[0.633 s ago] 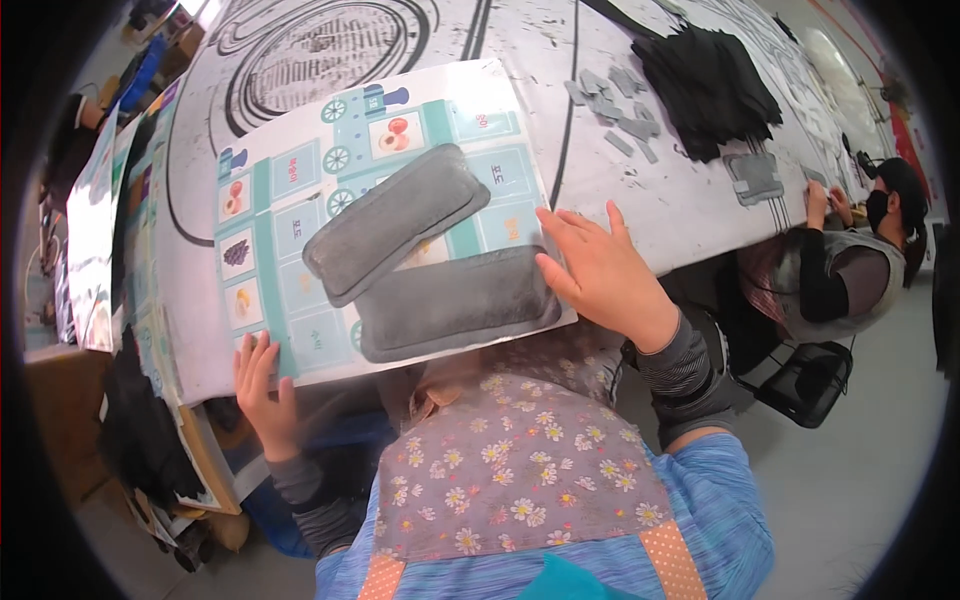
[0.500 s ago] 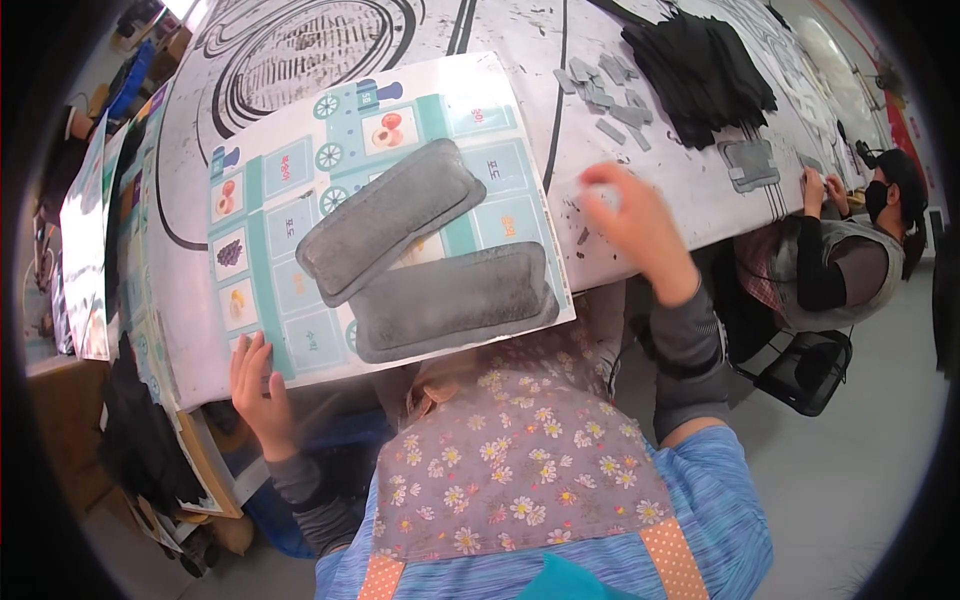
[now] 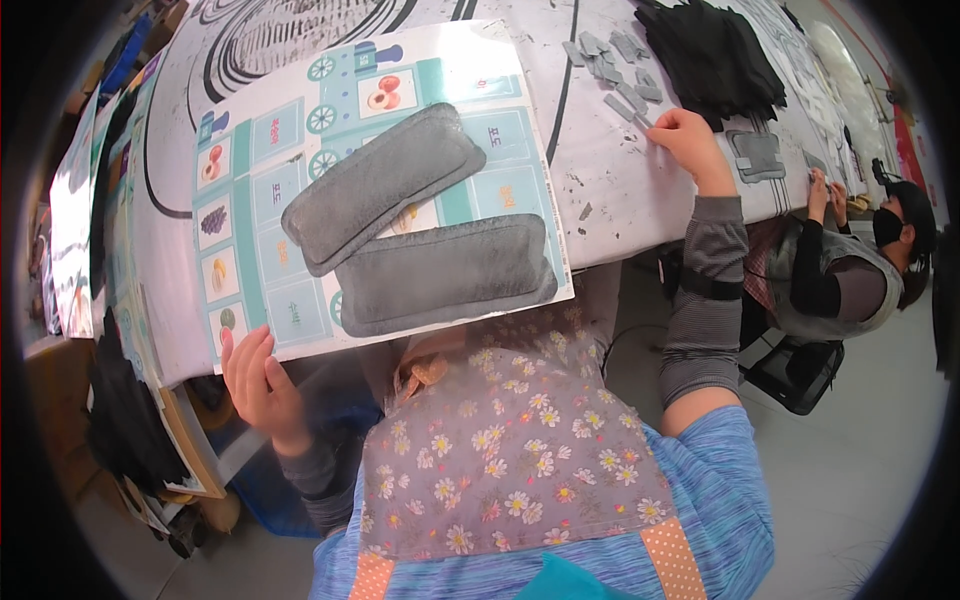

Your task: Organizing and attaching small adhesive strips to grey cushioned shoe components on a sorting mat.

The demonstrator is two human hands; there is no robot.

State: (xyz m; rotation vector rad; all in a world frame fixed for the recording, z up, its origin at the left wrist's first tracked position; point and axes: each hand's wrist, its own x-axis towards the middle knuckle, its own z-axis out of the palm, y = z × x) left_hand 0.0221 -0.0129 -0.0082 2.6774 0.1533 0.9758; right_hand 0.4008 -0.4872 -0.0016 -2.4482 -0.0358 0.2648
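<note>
Two long grey fabric pads (image 3: 385,188) (image 3: 450,275) with stitched edges lie on a printed picture board (image 3: 225,275), the upper one slanting and the lower one almost level along the near edge. At the board's near left corner is my left hand (image 3: 262,385), its fingers apart and holding nothing. My right hand (image 3: 690,145) reaches to the right of the board. Thumb and forefinger are pinched at the end of a small grey strip (image 3: 638,120), beside a scatter of similar grey pieces (image 3: 600,65).
A stack of black fabric pieces (image 3: 710,55) lies beyond the grey scatter. Right of my hand is another grey pad (image 3: 757,155) with straps. A masked co-worker (image 3: 850,240) sits at the table's right side. Black cloth (image 3: 130,410) hangs at the left.
My right hand has moved forward and right, from the board's side to the grey pieces, and closed into a pinch. My left hand stays by the board corner.
</note>
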